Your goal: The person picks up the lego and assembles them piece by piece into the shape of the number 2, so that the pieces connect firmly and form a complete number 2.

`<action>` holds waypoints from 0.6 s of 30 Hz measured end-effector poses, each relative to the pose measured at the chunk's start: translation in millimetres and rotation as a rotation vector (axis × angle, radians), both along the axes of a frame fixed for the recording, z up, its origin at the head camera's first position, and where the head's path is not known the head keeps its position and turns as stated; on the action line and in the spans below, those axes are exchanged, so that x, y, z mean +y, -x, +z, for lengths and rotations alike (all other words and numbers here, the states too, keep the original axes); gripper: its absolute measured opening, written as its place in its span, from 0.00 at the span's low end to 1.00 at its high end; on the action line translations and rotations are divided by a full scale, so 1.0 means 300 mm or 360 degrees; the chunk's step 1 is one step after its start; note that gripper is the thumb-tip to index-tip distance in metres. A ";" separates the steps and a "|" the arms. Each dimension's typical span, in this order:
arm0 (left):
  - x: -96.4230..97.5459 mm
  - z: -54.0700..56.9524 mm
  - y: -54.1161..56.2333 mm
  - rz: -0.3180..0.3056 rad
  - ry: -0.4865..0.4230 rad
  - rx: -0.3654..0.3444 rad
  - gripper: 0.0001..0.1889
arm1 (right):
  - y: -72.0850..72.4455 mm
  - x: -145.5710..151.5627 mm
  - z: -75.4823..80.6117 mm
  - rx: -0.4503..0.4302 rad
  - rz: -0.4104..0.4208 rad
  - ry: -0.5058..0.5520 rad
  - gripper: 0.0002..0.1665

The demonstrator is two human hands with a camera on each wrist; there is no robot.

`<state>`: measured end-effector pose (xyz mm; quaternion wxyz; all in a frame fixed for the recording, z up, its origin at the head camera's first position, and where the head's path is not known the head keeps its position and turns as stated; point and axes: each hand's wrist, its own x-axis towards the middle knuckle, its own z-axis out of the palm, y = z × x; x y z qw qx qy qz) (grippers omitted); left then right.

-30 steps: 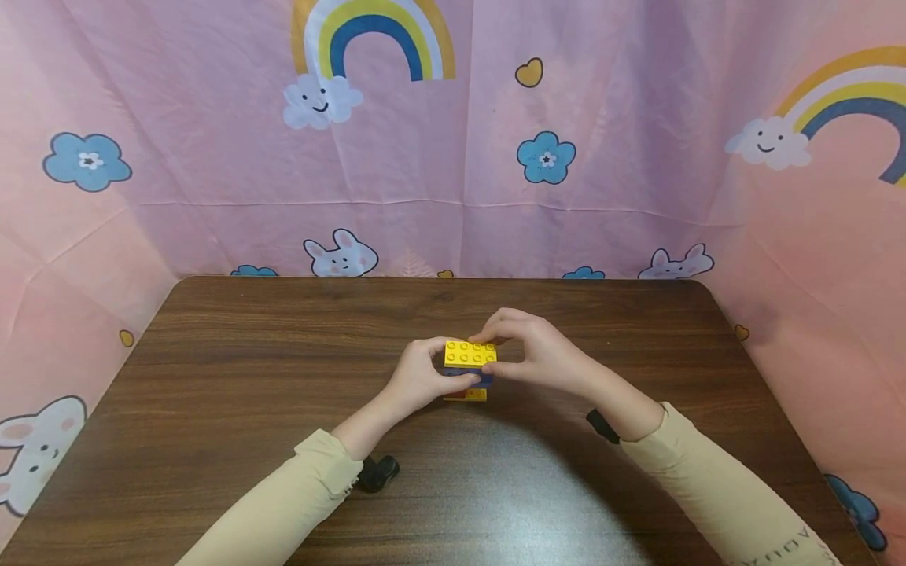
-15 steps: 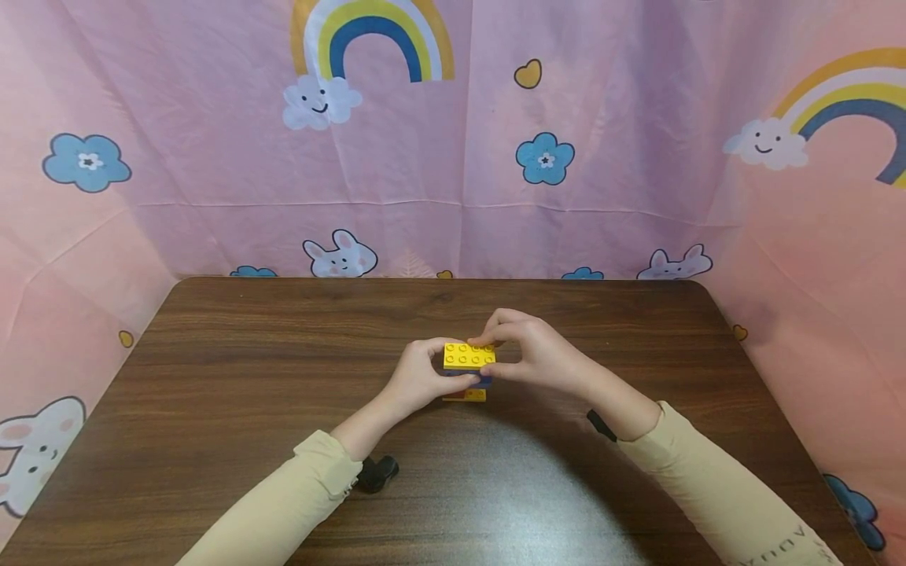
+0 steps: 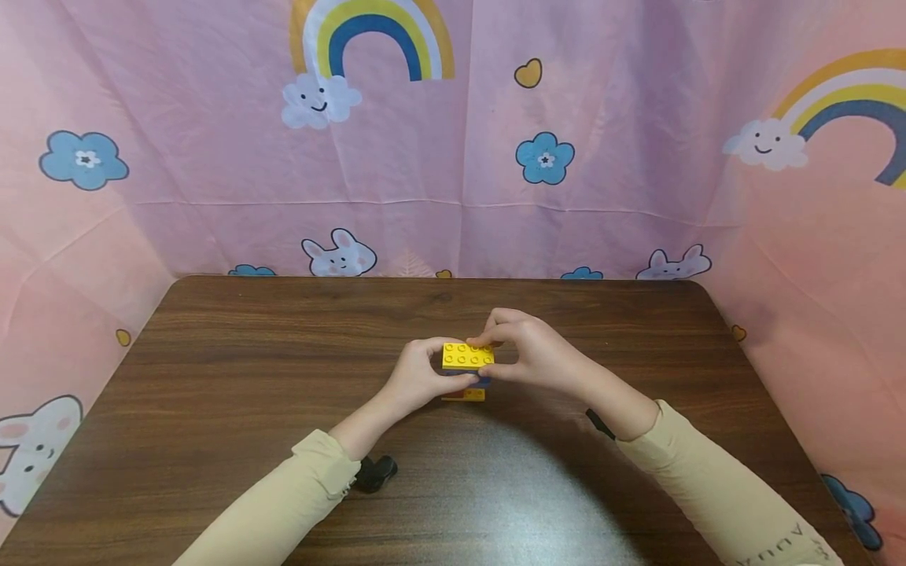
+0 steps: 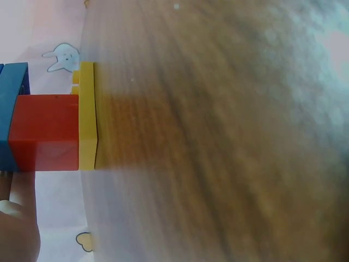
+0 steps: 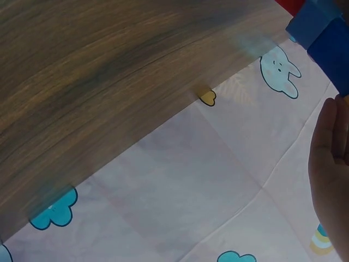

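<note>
A small stack of toy building bricks stands between both hands at the middle of the table. On top is a studded yellow brick (image 3: pixel 463 356), with blue bricks (image 5: pixel 332 52) under it. A red brick (image 4: pixel 44 132) comes below, above a thin yellow plate (image 4: pixel 87 115) right at the table surface. My left hand (image 3: pixel 414 376) grips the stack from the left, its thumb across the front of the blue layer. From the right, my right hand (image 3: pixel 538 352) pinches the top yellow brick between thumb and fingers. The thumb covers part of the red brick in the head view.
Brown wood-grain table (image 3: pixel 283 338), its far edge meeting a pink and purple patterned cloth backdrop (image 3: pixel 425 157). A black object (image 3: pixel 377 473) shows beside the left wrist, and a dark piece (image 3: pixel 600 424) beside the right wrist.
Hardly anything differs. Both hands keep their hold, and the stack and hands sit a few pixels further left in the head view.
</note>
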<state>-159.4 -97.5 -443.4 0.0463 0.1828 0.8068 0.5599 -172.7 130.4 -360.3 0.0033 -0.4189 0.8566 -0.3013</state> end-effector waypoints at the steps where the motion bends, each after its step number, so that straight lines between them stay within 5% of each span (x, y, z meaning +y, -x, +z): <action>1: 0.000 0.000 0.000 0.0003 0.0003 0.0001 0.22 | 0.000 0.000 0.000 0.0001 -0.0001 -0.0003 0.21; 18: 0.000 0.000 -0.004 0.0011 -0.0016 -0.0032 0.22 | -0.003 -0.002 -0.005 -0.0027 -0.0025 0.0000 0.22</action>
